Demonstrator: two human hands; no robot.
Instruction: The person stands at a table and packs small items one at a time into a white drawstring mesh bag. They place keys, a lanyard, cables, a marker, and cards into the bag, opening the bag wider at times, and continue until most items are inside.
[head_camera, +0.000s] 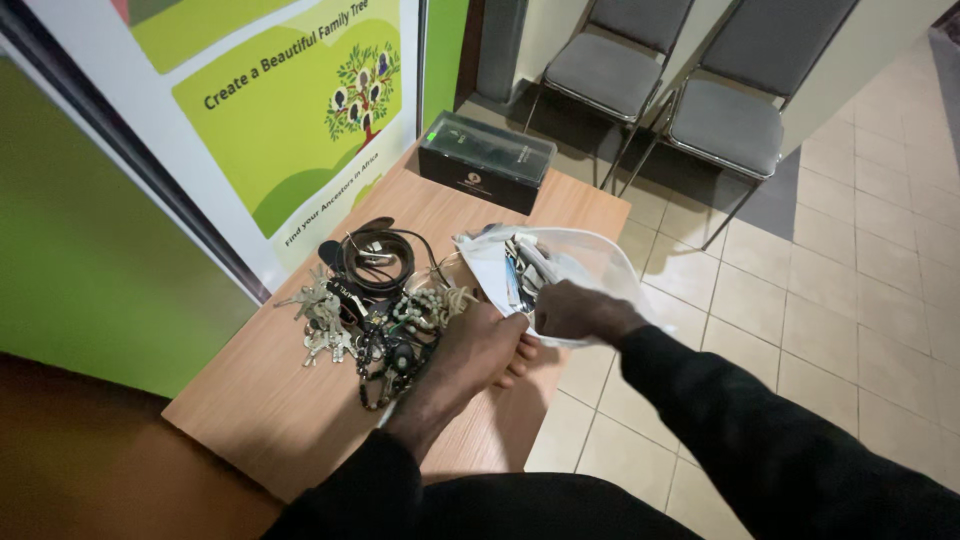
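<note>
Bagging: right hand (575, 312) grips the rim of a clear plastic bag (590, 262) at the surface's (270, 400) right edge, fingers clamped on the plastic.
Progress: a few items already sit in the bag; the heap of keys (322, 318), beads (425, 308) and a coiled strap (375, 258) lies mid-surface, outside it.
Left hand (478, 350): palm down between heap and bag, fingers together, touching the bag's edge.
Far corner: black box (485, 162).

A black box (485, 162) sits on the table (270, 400); two grey chairs (670, 90) behind.
</note>
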